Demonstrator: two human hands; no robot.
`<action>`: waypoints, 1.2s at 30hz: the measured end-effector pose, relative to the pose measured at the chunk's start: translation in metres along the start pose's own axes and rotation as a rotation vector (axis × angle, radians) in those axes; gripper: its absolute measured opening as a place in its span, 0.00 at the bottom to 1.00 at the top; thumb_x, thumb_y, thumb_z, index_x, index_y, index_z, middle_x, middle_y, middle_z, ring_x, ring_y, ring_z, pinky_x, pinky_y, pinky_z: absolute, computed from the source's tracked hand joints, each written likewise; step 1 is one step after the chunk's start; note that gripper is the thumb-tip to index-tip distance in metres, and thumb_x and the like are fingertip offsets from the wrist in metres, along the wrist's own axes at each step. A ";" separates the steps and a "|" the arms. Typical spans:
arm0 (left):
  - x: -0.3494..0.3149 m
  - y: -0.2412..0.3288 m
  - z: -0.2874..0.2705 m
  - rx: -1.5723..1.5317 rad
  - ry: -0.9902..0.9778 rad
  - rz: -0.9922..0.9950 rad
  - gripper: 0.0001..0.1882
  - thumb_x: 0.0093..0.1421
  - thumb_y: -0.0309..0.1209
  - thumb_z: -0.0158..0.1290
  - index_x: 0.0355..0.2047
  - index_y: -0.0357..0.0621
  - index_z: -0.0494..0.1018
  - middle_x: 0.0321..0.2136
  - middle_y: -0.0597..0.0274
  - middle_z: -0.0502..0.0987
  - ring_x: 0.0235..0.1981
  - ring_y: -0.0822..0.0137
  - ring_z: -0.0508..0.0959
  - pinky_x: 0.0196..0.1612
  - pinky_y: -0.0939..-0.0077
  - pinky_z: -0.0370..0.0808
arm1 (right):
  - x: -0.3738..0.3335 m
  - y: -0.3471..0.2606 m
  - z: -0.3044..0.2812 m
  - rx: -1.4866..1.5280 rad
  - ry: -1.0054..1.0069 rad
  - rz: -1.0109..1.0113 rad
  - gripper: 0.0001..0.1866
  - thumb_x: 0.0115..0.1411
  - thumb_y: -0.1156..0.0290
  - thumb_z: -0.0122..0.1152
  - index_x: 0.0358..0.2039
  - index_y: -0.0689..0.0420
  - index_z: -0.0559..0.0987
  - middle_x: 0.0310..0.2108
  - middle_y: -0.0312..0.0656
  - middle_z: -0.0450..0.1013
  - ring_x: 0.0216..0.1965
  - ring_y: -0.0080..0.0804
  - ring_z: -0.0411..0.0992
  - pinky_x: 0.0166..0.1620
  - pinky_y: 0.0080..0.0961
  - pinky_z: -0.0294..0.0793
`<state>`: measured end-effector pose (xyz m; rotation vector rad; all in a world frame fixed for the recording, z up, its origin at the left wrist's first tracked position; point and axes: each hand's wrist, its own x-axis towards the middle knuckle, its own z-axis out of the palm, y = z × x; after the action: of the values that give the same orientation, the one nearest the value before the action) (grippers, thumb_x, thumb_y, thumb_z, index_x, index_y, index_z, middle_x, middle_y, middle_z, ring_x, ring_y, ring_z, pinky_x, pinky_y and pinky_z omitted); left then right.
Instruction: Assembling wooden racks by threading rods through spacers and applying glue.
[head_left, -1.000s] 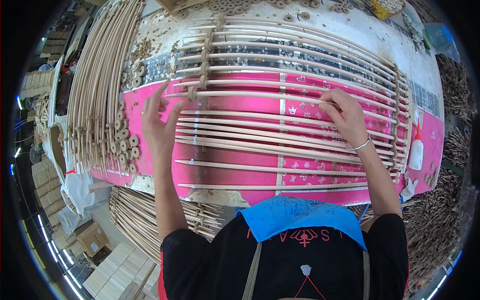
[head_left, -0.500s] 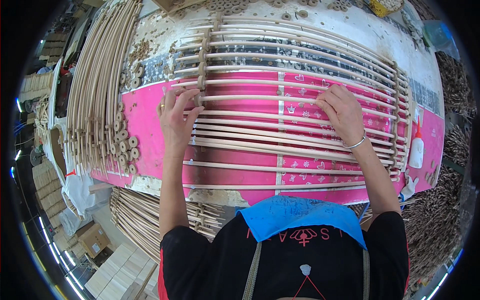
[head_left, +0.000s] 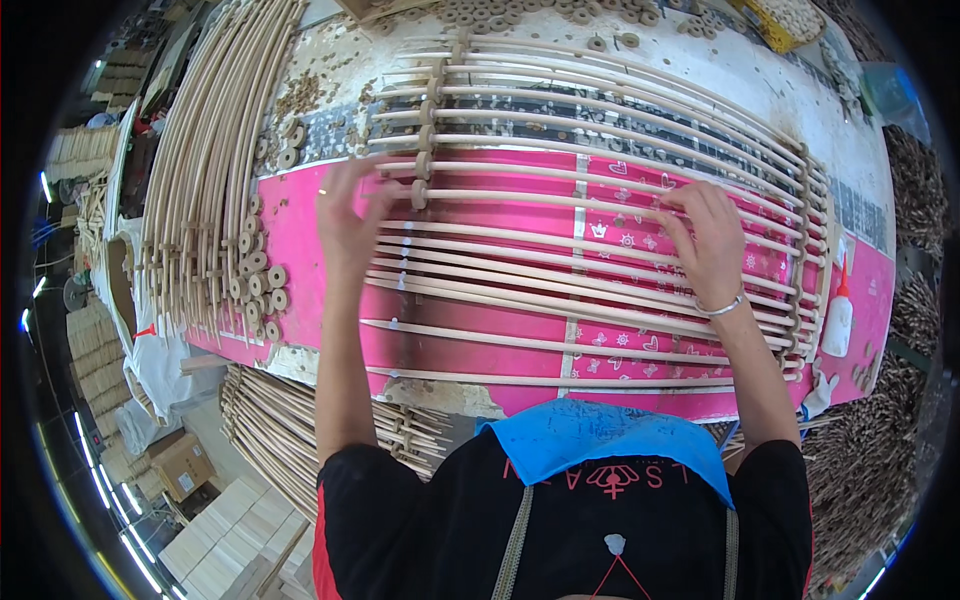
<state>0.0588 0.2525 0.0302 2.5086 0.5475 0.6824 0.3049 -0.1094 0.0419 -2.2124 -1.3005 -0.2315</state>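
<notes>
Several thin pale wooden rods [head_left: 500,330] lie side by side across the table. Small round wooden rings with holes sit along the left part of the farther rods; the nearest such ring [head_left: 419,194] is on a rod between my hands. Just left of that rod's tip region is my left hand [head_left: 348,215], smeared by motion, so its grip is unclear. My right hand [head_left: 708,245] hovers over the same rod farther right, thumb and fingers apart on either side of it. White dots of what looks like glue [head_left: 394,324] mark the nearer rods.
Loose wooden rings [head_left: 257,283] are piled left of my left arm, beside a bundle of rods [head_left: 205,150]. A white squeeze bottle with a red nozzle [head_left: 837,322] lies at the right. More rings [head_left: 490,15] and a yellow container [head_left: 780,22] are at the far side.
My left hand has come off the ring and moved a little left of it. My right thumb and fingers have spread from their pinch on the rod. The whole view has shifted slightly.
</notes>
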 end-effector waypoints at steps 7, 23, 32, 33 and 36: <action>0.055 -0.153 -0.047 0.414 0.200 -0.234 0.25 0.68 0.39 0.59 0.65 0.52 0.74 0.54 0.50 0.80 0.57 0.50 0.78 0.59 0.56 0.74 | -0.017 -0.017 -0.014 0.174 -0.228 -0.034 0.10 0.56 0.66 0.73 0.35 0.56 0.84 0.33 0.40 0.77 0.37 0.40 0.75 0.40 0.37 0.72; 0.061 -0.148 -0.054 0.163 0.170 -0.349 0.21 0.71 0.36 0.54 0.62 0.53 0.77 0.50 0.53 0.81 0.52 0.57 0.80 0.55 0.61 0.76 | -0.024 -0.022 -0.003 0.302 -0.280 0.069 0.05 0.60 0.73 0.68 0.36 0.58 0.82 0.32 0.42 0.75 0.36 0.41 0.75 0.40 0.36 0.74; -0.006 -0.030 -0.047 -1.018 0.166 -0.795 0.23 0.76 0.33 0.43 0.67 0.39 0.69 0.54 0.60 0.76 0.52 0.68 0.75 0.59 0.69 0.73 | -0.014 -0.024 -0.008 0.435 -0.196 0.183 0.06 0.64 0.74 0.66 0.40 0.61 0.82 0.34 0.44 0.78 0.34 0.39 0.77 0.37 0.31 0.75; -0.011 -0.030 -0.045 -1.100 0.172 -0.787 0.23 0.76 0.34 0.44 0.67 0.39 0.69 0.54 0.60 0.76 0.52 0.68 0.75 0.60 0.67 0.73 | -0.014 -0.024 -0.008 0.437 -0.196 0.179 0.06 0.64 0.74 0.66 0.40 0.61 0.82 0.34 0.44 0.78 0.34 0.39 0.77 0.37 0.31 0.75; -0.018 -0.032 -0.042 -1.204 0.156 -0.746 0.23 0.76 0.35 0.45 0.67 0.39 0.69 0.55 0.59 0.76 0.53 0.66 0.75 0.63 0.65 0.71 | -0.014 -0.025 -0.006 0.416 -0.188 0.161 0.06 0.64 0.74 0.66 0.41 0.61 0.82 0.34 0.44 0.79 0.34 0.39 0.78 0.38 0.31 0.76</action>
<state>0.0130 0.2839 0.0382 1.0338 0.7503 0.6156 0.2773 -0.1138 0.0506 -1.9960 -1.1340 0.2908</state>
